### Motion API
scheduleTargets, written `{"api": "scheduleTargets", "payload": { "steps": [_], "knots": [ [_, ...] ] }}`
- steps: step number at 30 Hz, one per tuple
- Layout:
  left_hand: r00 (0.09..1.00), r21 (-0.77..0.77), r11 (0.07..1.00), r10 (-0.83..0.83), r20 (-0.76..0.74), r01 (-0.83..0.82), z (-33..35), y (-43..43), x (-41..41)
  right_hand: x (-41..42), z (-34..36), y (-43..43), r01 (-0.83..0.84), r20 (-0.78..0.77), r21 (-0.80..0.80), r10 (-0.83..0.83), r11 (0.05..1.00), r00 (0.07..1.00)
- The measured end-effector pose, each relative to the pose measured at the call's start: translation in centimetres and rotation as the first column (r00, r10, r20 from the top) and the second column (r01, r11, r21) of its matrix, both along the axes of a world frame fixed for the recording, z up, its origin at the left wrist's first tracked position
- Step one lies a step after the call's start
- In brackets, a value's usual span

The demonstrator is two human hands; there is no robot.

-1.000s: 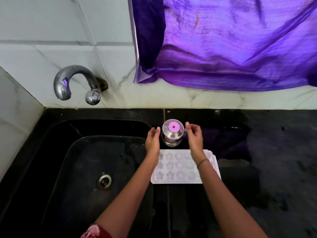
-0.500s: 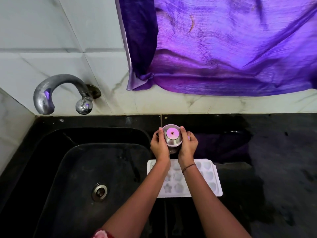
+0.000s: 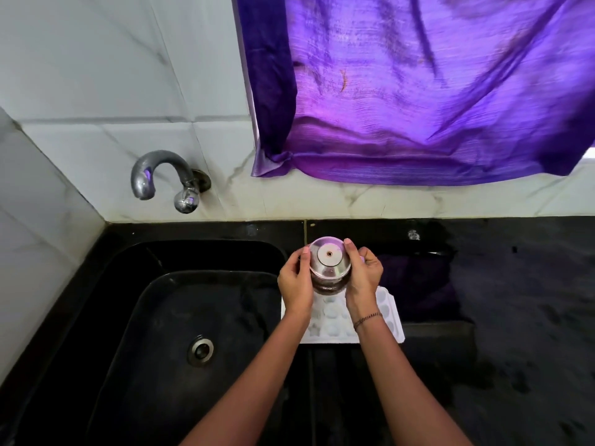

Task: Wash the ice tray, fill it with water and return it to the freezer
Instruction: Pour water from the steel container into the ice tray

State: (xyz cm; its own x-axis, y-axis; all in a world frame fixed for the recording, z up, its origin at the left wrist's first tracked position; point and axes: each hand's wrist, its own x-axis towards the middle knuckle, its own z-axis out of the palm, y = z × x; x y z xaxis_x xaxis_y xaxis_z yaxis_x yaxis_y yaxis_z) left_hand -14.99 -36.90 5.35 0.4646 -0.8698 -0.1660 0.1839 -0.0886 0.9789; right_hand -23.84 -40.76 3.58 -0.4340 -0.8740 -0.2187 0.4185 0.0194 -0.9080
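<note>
- right now both hands hold a small steel pot (image 3: 329, 264) above the far end of the white ice tray (image 3: 384, 312), which lies flat on the black worktop (image 3: 515, 317) just right of the sink (image 3: 199, 317).
- left hand (image 3: 294, 286) wraps the pot's left side, fingers (image 3: 304, 252) curled and clamped on the metal; right hand (image 3: 363, 275) does the same on the right side, one fingertip hooked over the rim.
- the pot shows a flat round face with a small raised disc in its middle; whether that is a lid or its base, i cannot tell, nor whether there is water inside.
- my guess is that the step in hand is filling: tipping water from the pot into the moulds.
- to do it well, keep both grips firm, since wet steel probably slides, and tilt slowly so a thin stream lands in one mould at a time.
- start at the far row and work toward the body, so the forearms that now cover the near rows move off them.
- stop short of each brim; a brimming tray likely spills on the walk to the freezer.
- the tray's left edge sits near the sink lip, so keep it flat and avoid nudging it.
- the tap (image 3: 161, 175) on the tiled wall runs no water, and a purple cloth (image 3: 418, 91) hangs well above the work.
</note>
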Motion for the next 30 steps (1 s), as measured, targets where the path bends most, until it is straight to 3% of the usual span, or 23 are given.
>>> {"api": "scheduleTargets", "payload": {
  "steps": [3, 5, 7, 10, 13, 22, 30],
  "knots": [
    [0.932, -0.009, 0.997, -0.063, 0.356, 0.071, -2.3, 3.0, 1.8, -0.6, 0.5, 1.9, -0.001, -0.017, -0.006, 0.001, 1.0, 1.0],
    [0.783, 0.059, 0.991, -0.134, 0.607, 0.123, -4.7, 5.0, 3.5, -1.1, 0.9, 3.0, -0.001, -0.04, -0.01, 0.001, 1.0, 0.999],
    [0.591, 0.176, 0.969, -0.247, 0.768, 0.176, -6.9, 6.7, 4.9, -1.6, 1.0, 3.8, 0.003, -0.068, -0.013, -0.004, 1.0, 0.998],
    [0.349, 0.34, 0.922, -0.386, 0.854, 0.187, -8.7, 8.3, 6.1, -2.1, 1.3, 4.6, 0.01, -0.125, -0.003, -0.011, 1.0, 0.992],
    [0.201, 0.44, 0.88, -0.471, 0.859, 0.181, -9.0, 9.0, 6.3, -2.5, 1.5, 4.9, 0.007, -0.188, -0.003, -0.007, 1.0, 0.982],
    [0.08, 0.483, 0.851, -0.507, 0.858, 0.204, -9.1, 8.9, 6.4, -2.3, 1.7, 4.2, -0.015, -0.359, -0.001, 0.014, 1.0, 0.933],
    [0.097, 0.472, 0.851, -0.503, 0.859, 0.229, -9.6, 8.5, 6.6, -1.1, 1.5, 3.1, -0.052, -0.471, -0.017, 0.038, 0.998, 0.882]
  ]
}}
